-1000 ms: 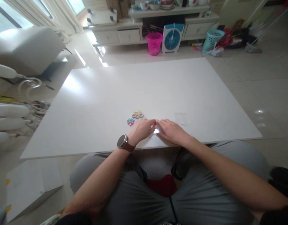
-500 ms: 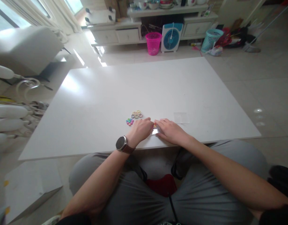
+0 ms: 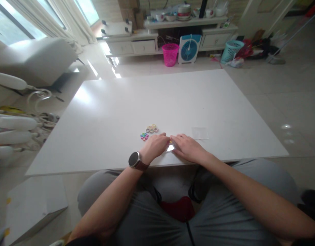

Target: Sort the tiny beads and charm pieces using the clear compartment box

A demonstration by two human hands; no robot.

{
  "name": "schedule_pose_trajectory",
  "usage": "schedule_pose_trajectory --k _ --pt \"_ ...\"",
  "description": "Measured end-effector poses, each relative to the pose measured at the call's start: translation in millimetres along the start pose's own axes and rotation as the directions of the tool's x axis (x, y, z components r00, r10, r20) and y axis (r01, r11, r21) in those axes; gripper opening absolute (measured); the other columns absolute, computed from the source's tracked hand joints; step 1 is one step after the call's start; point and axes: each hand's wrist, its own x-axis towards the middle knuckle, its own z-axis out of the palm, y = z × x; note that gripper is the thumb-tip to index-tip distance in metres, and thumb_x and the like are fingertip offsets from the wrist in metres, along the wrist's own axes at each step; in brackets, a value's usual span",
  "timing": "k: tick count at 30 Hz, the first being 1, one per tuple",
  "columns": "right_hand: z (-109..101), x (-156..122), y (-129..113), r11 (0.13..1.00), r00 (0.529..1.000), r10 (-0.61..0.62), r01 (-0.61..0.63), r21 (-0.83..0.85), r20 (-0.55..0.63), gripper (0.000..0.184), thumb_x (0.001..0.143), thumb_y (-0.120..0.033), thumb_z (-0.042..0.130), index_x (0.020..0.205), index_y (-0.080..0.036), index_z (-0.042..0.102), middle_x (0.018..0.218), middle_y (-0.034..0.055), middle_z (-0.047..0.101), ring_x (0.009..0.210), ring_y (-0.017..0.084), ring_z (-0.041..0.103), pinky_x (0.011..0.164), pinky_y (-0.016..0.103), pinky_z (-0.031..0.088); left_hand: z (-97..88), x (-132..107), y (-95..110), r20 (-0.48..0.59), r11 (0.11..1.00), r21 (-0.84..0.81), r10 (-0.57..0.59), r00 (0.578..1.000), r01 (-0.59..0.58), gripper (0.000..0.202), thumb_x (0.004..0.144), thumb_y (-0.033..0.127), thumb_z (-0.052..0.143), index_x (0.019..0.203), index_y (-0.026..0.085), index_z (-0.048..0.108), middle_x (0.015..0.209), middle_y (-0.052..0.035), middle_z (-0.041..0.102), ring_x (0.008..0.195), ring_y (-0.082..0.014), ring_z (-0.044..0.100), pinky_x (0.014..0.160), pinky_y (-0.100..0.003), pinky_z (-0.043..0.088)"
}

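Observation:
Both my hands rest together near the front edge of the white table (image 3: 121, 102). My left hand (image 3: 156, 147), a watch on its wrist, and my right hand (image 3: 186, 147) press with closed fingers on a small clear plastic bag (image 3: 170, 148) lying flat between them. A bit of coloured content shows at the bag's top. Just left of my left hand lie a small cluster of pale rings (image 3: 152, 128) and a cluster of bright coloured beads (image 3: 144, 136). A second clear bag (image 3: 199, 133) lies flat to the right of my right hand.
A white box (image 3: 31, 201) sits on the floor at the left. Beyond the table stand a pink basket (image 3: 170, 54), a blue fan (image 3: 189, 49), a teal basket (image 3: 231, 50) and a low white cabinet (image 3: 137, 44). A grey sofa (image 3: 34, 61) is at the far left.
My hands stay on the small bag, drawing slightly closer over it. The view has tilted a little, so everything sits lower in the picture.

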Motion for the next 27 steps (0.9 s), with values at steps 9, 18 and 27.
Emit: schedule_pose_trajectory --k 9,18,27 --pt "-0.2 0.6 -1.6 1.0 1.0 0.001 -0.001 -0.01 -0.004 0.06 0.098 -0.038 0.056 0.15 -0.009 0.046 0.144 0.0189 0.059 0.133 0.034 0.05 0.109 0.049 0.045 1.2 -0.5 -0.3 0.022 1.0 0.019 0.01 1.0 -0.011 0.028 0.103 0.021 0.039 0.108 0.017 0.066 0.099 -0.0097 0.066 0.074 -0.0197 0.067 0.069 -0.031 0.047" --pt "-1.8 0.5 -3.1 1.0 1.0 -0.004 0.004 -0.02 -0.001 0.058 0.098 -0.037 0.057 0.147 -0.008 0.047 0.14 0.0188 0.06 0.128 0.034 0.051 0.107 0.048 0.046 -1.9 -2.0 1.3 0.02 1.0 0.011 0.006 1.0 -0.007 0.031 0.106 0.029 0.035 0.116 0.019 0.064 0.101 -0.01 0.067 0.075 -0.0202 0.068 0.068 -0.03 0.047" --pt "-4.9 0.0 -5.0 1.0 1.0 0.003 -0.003 -0.011 0.004 0.052 0.098 -0.036 0.058 0.142 -0.01 0.05 0.136 0.0184 0.061 0.128 0.033 0.051 0.107 0.046 0.045 0.6 -2.2 -3.5 0.005 0.999 -0.042 0.016 1.0 -0.016 0.026 0.105 0.028 0.04 0.112 0.02 0.063 0.102 -0.0099 0.068 0.083 -0.0205 0.069 0.072 -0.029 0.047"
